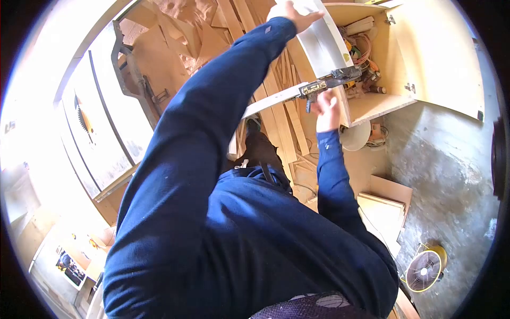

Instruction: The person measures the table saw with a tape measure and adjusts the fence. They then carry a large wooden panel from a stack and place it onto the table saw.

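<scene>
A long white board or box-like piece (325, 47) stands against the front of a wooden cabinet. My left hand (295, 15) rests at its upper end, thumb stretched out over the white surface and fingers spread. Across the lower end lies a black bar clamp (324, 85) with a printed label, a small handle and a long pale bar running to the left. From below, my right hand (328, 110) has its fingers curled against the clamp's body beside the handle. Those fingertips are partly hidden by the clamp.
The open wooden cabinet (380, 106) holds tangled cords and tools, its door (441, 58) swung right. Long wooden strips (276, 114) lie beneath my arms. A round fan (424, 271) stands on the grey floor (441, 159), near flat panels (380, 215). A workbench (101, 106) is at left.
</scene>
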Demonstrator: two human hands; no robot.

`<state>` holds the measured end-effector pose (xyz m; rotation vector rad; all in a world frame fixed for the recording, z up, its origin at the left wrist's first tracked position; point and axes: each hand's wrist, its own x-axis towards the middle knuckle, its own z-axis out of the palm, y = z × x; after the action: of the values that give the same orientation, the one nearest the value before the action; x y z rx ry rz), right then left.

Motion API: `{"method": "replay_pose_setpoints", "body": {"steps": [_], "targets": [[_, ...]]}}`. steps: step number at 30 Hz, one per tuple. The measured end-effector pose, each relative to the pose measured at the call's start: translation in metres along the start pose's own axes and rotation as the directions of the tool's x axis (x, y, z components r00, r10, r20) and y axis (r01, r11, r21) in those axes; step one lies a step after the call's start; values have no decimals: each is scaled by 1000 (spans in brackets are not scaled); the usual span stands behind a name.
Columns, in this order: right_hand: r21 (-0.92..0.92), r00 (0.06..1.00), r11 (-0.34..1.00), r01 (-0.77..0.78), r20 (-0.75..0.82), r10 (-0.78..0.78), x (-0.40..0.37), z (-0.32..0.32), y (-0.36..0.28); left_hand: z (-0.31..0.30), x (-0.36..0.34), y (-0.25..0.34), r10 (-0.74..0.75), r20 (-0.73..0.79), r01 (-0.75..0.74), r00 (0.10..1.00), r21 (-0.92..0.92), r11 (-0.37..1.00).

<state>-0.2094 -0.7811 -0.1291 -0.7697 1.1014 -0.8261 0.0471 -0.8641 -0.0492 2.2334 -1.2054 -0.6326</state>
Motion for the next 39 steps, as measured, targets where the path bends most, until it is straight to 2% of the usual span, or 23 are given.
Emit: {"method": "replay_pose_setpoints", "body": {"steps": [1,2,3,5,6,7,9,11,13,15,17,21,23,25,27,28,29,31,33,35,36,38,39], "targets": [[-186,982,973,139,156,-110,-20,4,3,8,0,-23,146,-247,-133,958,70,989],[-541,931,758,365,211,-298,-32,4,0,-7,-13,-38,193,-201,-188,960,48,981],[-782,841,375,497,328,-431,-41,4,-4,-26,-37,-55,240,-151,-239,959,23,971],[-823,806,244,513,365,-466,-44,13,-25,-71,-86,-78,146,16,-144,989,-66,987],[-808,824,248,535,433,-367,-39,8,-29,-73,-103,-110,282,-139,-291,949,-53,955],[-787,821,250,564,500,-275,-29,5,-35,-98,-128,-113,185,-13,-186,983,-52,981],[-765,794,231,601,538,-284,-20,-2,-28,-115,-177,-142,115,-139,-133,984,-125,983],[-762,768,147,630,584,-265,-22,-3,-30,-133,-225,-168,21,-101,-12,995,85,996],[-737,748,155,657,612,-258,-19,-8,-26,-142,-267,-186,55,-151,-38,987,109,993],[-787,809,212,579,520,-275,-12,-18,-29,-155,-300,-169,-123,-116,133,986,82,988],[-785,770,216,581,445,-457,-7,-23,-26,-143,-327,-185,-56,-202,84,978,132,988],[-910,881,195,365,269,-389,27,-30,-25,-129,-346,-177,-209,-188,221,960,49,974],[-813,823,335,476,278,-495,46,-31,-33,-119,-346,-179,-199,-209,213,957,46,976],[-918,883,-21,395,386,-267,29,-11,-73,-115,-349,-178,-187,-215,202,959,51,978],[-841,857,-169,514,513,52,7,22,-121,-113,-346,-176,-239,-143,263,960,176,949],[-780,769,42,624,604,-207,7,43,-137,-108,-345,-179,-259,-120,280,958,218,935],[-790,752,123,601,506,-422,30,50,-144,-107,-343,-180,-255,-128,278,959,220,935],[-681,627,167,713,513,-586,58,97,-178,-104,-342,-179,-326,-77,334,942,294,896],[-574,787,539,617,477,-393,143,105,-167,-97,-343,-180,-343,-129,366,930,272,890],[-540,703,683,492,709,54,209,102,-146,-92,-345,-182,-367,-195,407,909,240,881],[-523,691,685,508,722,39,229,100,-132,-87,-347,-184,-362,-237,415,901,233,879],[-437,753,899,24,599,272,246,95,-111,-88,-348,-175,-397,-276,459,875,216,861],[-424,748,905,37,613,256,236,107,-120,-88,-347,-174,-402,-293,468,868,208,859]]}}
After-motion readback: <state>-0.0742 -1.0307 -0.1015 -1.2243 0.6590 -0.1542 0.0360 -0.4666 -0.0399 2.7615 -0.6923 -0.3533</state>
